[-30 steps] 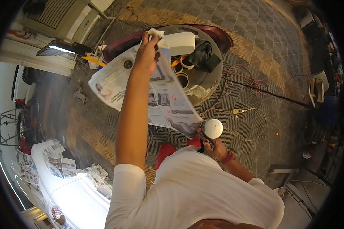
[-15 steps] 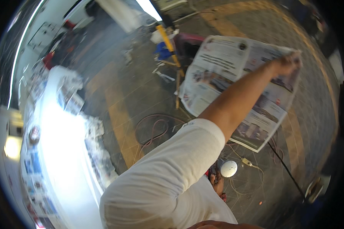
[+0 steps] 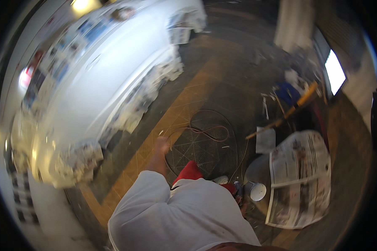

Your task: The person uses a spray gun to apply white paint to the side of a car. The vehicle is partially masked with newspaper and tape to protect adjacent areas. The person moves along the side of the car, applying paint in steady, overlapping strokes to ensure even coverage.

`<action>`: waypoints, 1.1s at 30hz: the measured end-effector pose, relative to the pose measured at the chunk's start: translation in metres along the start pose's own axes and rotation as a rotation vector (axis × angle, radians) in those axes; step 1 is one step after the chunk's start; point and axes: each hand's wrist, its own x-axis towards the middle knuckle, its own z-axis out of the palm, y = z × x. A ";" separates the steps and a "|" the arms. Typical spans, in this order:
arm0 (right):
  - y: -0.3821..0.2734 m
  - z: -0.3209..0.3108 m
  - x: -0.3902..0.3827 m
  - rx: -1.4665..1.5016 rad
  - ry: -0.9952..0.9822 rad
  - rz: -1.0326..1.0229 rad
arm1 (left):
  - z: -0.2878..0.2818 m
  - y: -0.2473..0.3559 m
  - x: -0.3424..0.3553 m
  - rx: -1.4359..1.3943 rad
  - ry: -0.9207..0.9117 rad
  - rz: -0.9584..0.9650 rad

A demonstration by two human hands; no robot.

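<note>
My left arm, in a white sleeve, hangs out at my left side, and its hand (image 3: 161, 144) is over the floor, away from the newspaper. That hand is small and blurred, so its fingers cannot be read. Close to my right side, my right hand (image 3: 242, 206) is partly hidden by my shirt. Its fingers are closed around what looks like a spray gun with a pale round-topped cup (image 3: 257, 191). Just beyond the cup, spread newspaper sheets (image 3: 301, 180) lie at the right, creased across the middle.
A glossy white car body (image 3: 113, 71), edged with crumpled masking paper (image 3: 132, 111), fills the left. A reddish hose (image 3: 207, 131) loops on the tiled floor ahead. At right stand a yellow-and-brown stick (image 3: 295, 104) and a blue crumpled item (image 3: 287, 93). A bright panel (image 3: 335, 72) glows beyond.
My left hand has let go of the newspaper and swung back to my left side. The sheet now lies at the right. My view has turned left toward the car; the right hand keeps its hold.
</note>
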 end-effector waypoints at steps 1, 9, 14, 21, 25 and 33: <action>-0.001 0.006 0.008 0.009 -0.062 -0.022 | -0.059 -0.042 -0.068 0.230 0.006 -0.501; -0.027 0.062 0.064 -0.132 -0.283 -0.178 | 0.017 -0.183 -0.374 -0.352 0.083 -1.134; -0.040 0.126 0.061 -0.142 -0.454 -0.244 | 0.219 -0.129 -0.527 -0.251 -0.375 -0.713; -0.068 0.187 0.058 -0.178 -0.618 -0.302 | 0.235 -0.063 -0.513 -0.705 -0.532 -0.763; -0.082 0.221 0.047 -0.174 -0.735 -0.261 | 0.221 -0.135 -0.508 -0.317 -0.316 -0.637; -0.061 0.317 0.116 -0.255 -0.927 -0.422 | 0.039 -0.181 -0.391 -1.003 0.382 -1.263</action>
